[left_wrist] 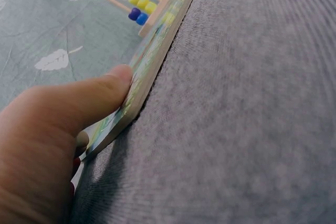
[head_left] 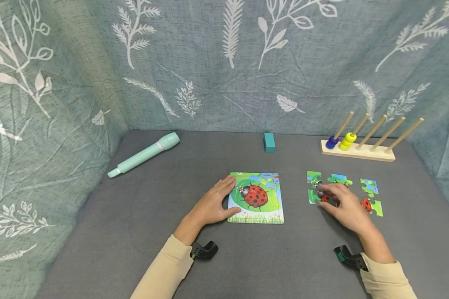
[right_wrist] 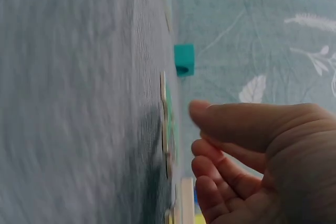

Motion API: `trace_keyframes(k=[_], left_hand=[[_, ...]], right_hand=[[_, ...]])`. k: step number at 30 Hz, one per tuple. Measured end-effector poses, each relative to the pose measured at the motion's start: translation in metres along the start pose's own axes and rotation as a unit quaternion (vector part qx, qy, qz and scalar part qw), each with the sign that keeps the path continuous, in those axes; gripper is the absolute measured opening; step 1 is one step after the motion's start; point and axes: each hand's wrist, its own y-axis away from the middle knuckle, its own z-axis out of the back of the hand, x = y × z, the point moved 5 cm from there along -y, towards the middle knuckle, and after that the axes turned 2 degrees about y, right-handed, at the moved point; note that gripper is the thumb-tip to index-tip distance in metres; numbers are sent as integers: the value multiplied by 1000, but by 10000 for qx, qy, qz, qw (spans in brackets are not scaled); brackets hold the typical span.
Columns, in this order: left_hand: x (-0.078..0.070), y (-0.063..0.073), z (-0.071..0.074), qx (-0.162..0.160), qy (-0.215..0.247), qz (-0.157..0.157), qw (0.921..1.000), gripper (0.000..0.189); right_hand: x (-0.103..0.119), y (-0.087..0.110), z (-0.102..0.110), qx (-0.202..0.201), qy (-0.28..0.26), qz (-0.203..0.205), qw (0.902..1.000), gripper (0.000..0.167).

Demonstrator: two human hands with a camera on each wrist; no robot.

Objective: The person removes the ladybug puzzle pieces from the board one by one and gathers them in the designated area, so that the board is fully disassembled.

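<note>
A square ladybug puzzle board [head_left: 273, 203] lies on the dark cloth, its picture facing up. My left hand [head_left: 211, 204] rests along its left side, fingers stretched over the border and thumb near the lower left. From the left wrist, the thumb [left_wrist: 100, 95] is seen lying on the board's edge [left_wrist: 152, 72]. My right hand [head_left: 346, 209] is held over several loose jigsaw pieces [head_left: 314, 177], thumb and fingers apart with nothing between them. In the right wrist view the fingers [right_wrist: 226, 177] are loosely bent beside the low row of pieces [right_wrist: 167, 129]. The hand partly covers the middle pieces.
At the back right stands a wooden peg rack [head_left: 359, 153] with blue and yellow beads on two pegs. A teal block [head_left: 269, 142] sits at the back middle, and a folded mint umbrella-like tube [head_left: 144, 155] lies back left. A patterned curtain [head_left: 209, 62] hangs behind.
</note>
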Motion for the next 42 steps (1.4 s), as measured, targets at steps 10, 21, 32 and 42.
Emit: trace_keyframes(k=[10,21,32,42], left_hand=[[-5,0,-1,-9,18,-183,9998,75],[-45,0,-18,-89,-495,-1306,9902,59],[-66,2,-37,2,-508,-1914,9802,49],[-61,1,-39,-5,-492,-1849,9815,44]], right_hand=[[32,-3,-21,411,-862,460,9944,46],[69,-2,-56,859,-1365,775,9839,45],[77,3,-66,725,-787,865,9905,47],[75,2,-74,753,-705,818,9913,42]])
